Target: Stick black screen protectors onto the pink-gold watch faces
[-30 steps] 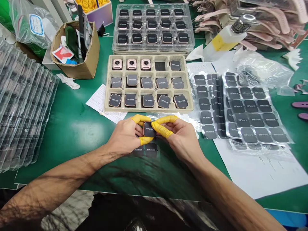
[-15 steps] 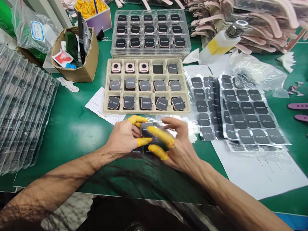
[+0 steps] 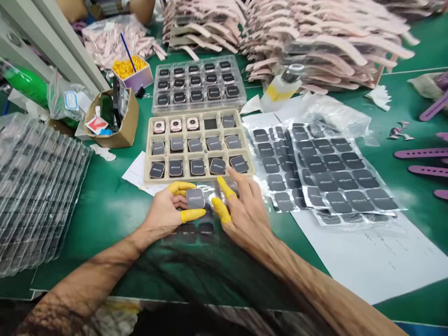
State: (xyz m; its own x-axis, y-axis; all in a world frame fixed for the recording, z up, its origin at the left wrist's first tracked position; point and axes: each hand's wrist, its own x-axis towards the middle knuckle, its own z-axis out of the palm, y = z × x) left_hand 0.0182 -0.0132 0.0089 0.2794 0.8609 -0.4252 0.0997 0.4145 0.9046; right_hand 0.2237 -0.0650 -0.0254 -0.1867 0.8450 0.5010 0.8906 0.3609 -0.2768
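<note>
Left hand (image 3: 163,212): clamped on the watch (image 3: 195,199), forefinger at its upper left, thumb along the lower edge. Printed dark face up. Right hand (image 3: 247,210): empty, thumb and forefinger a little apart, just right of the watch. Don't see it touching. So the watch sits between the hands, in the left one's grip. Hands are apart from each other. Yellow covers on thumb and forefinger, both sides.

Beige tray (image 3: 199,179) is just beyond the hands, three rows of five pockets. Back row, left to right: three pink watches (image 3: 176,125), a pocket with only a dark pad (image 3: 210,123), one dark-faced piece. Middle and front rows: dark-faced pieces throughout, several sitting skewed.

Film with dark labels (image 3: 206,228) lies under and in front of the held watch, partly hidden. Clear tray (image 3: 199,108) of dark-faced pieces behind the beige one. Label sheets (image 3: 345,179) to the right, overlapping, partly on white paper (image 3: 378,261). Bottle (image 3: 283,87) beyond them, tilted in view. Carton (image 3: 126,133) left of the beige tray, stacked clear trays (image 3: 38,196) farther left.
</note>
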